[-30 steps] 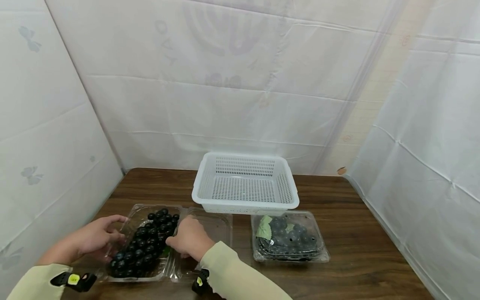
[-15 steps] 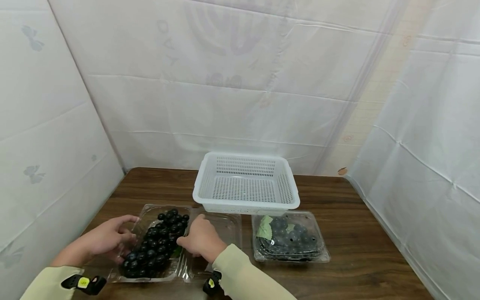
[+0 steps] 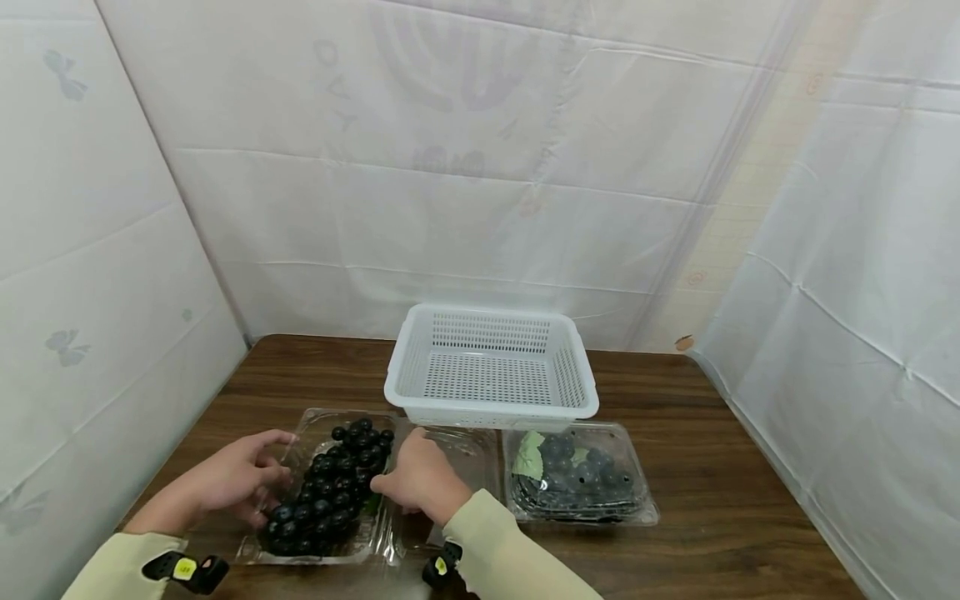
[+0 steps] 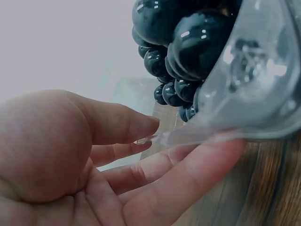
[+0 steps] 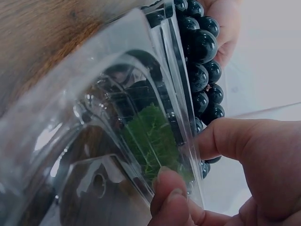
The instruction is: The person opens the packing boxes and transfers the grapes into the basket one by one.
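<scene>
In the head view, an uncovered clear plastic clamshell box (image 3: 309,427) lies at the front left with a bunch of dark grapes (image 3: 333,487) in it. Its lid (image 3: 474,454) is folded flat to the right. My left hand (image 3: 234,477) pinches the left rim, thumb (image 4: 127,125) above and fingers beneath, as the left wrist view shows. On the hinge side, my right hand (image 3: 422,479) holds the box edge between thumb and fingers. A green leaf (image 5: 153,139) shows through the plastic in the right wrist view. The right hand hides part of the lid.
A white perforated basket (image 3: 487,379) stands behind the boxes, in the middle of the brown wooden table (image 3: 720,492). A covered clear box (image 3: 581,471) of dark grapes with a leaf sits to the right, close to the folded lid. White sheets (image 3: 480,167) enclose the table.
The uncovered box with its grapes has slid to the right, both hands moving along with it. Its lid is now closer to the covered box. Basket and covered box have stayed put.
</scene>
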{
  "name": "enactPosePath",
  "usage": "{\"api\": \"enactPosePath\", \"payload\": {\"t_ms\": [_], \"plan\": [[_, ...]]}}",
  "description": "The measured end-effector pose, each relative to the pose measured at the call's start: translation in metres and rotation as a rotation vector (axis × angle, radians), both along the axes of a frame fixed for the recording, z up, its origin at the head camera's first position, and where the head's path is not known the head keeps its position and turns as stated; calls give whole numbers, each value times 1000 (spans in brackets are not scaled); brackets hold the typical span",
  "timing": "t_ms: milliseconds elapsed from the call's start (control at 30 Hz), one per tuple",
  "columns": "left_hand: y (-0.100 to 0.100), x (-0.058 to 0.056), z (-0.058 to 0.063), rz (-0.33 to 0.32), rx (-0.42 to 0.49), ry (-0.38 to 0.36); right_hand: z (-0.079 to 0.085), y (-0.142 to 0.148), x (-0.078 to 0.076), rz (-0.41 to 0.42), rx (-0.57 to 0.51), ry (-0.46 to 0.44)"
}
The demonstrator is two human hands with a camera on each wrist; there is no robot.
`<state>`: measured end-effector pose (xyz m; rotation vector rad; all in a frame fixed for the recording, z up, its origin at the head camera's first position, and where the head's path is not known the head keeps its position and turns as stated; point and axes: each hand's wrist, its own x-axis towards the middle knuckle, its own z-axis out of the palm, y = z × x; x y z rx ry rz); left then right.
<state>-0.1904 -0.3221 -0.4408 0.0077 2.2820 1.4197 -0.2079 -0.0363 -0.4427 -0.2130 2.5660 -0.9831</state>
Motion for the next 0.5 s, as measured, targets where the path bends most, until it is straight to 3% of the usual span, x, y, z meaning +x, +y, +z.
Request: {"api": "enactPosePath", "payload": {"t_ms": [500], "plan": [[9, -3, 3, 39, -45, -32, 2, 9, 0, 26, -2, 23]]}}
